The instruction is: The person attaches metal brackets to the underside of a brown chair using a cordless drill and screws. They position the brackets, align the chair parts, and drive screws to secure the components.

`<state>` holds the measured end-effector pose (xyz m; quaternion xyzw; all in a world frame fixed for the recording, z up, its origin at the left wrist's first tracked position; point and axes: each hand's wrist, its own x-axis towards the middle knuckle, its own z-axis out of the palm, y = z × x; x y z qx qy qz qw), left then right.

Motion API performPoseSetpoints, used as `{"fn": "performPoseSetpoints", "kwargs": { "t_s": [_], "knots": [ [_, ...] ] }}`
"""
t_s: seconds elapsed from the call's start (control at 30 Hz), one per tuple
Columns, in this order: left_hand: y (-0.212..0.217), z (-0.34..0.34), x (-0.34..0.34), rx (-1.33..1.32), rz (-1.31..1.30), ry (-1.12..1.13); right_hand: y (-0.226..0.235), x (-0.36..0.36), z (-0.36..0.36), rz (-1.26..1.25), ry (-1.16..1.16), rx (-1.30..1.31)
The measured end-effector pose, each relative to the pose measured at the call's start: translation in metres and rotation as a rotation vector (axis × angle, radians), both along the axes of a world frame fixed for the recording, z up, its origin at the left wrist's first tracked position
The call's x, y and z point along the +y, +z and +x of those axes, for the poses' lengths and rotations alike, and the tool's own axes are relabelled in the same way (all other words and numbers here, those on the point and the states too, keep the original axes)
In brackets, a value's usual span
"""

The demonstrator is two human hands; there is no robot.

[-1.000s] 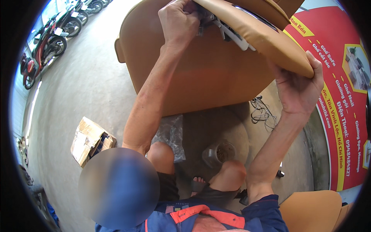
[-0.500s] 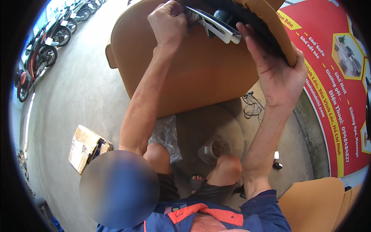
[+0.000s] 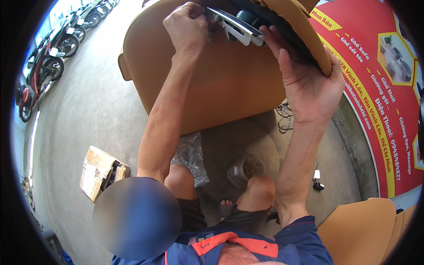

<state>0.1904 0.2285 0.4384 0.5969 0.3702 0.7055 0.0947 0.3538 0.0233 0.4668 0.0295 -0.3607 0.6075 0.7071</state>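
Observation:
A large tan upholstered chair part [image 3: 212,84] stands in front of me, with a silver metal hinge bracket [image 3: 238,33] at its top. Beside the bracket's left end, my left hand [image 3: 187,28] is closed with bent fingers; whatever is in them is hidden. A round black piece [image 3: 248,17] sits behind the bracket. My right hand [image 3: 311,86] straddles the lower edge of a tan padded panel [image 3: 319,46] with a dark inner side. Some of its fingers reach inside toward the bracket, others lie around the panel's outer edge.
On the floor are a torn cardboard box [image 3: 101,170], clear plastic wrap [image 3: 192,159], a see-through tub [image 3: 247,170] of small parts and black cables [image 3: 286,117]. A red banner [image 3: 375,97] stands at right, motorbikes [image 3: 51,66] far left, another tan panel [image 3: 362,229] lower right.
The chair part, bracket and both hands have shifted slightly left in the picture. Both hands keep their places on the chair; the right hand sits a little lower in the picture.

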Motion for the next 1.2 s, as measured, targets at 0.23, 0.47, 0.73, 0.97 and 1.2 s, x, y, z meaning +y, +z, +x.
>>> {"fn": "performPoseSetpoints", "kwargs": {
  "t_s": [0.23, 0.47, 0.73, 0.97, 1.2],
  "knots": [
    [0.0, 0.0, 0.001, -0.011, 0.1, -0.016, -0.01, 0.005, -0.02, 0.087, -0.127, -0.002],
    [0.001, 0.0, -0.008, -0.011, 0.065, -0.004, -0.02, 0.009, -0.036, 0.111, -0.211, 0.071],
    [-0.006, -0.011, -0.008, 0.038, 0.11, -0.004, -0.053, -0.005, -0.025, 0.208, -0.119, 0.225],
    [-0.013, -0.008, 0.003, 0.015, 0.291, -0.097, -0.054, -0.018, -0.013, 0.112, -0.306, 0.072],
    [-0.008, -0.012, 0.009, 0.07, 0.297, -0.077, -0.03, 0.01, -0.057, 0.232, -0.323, 0.043]
  ]
}}
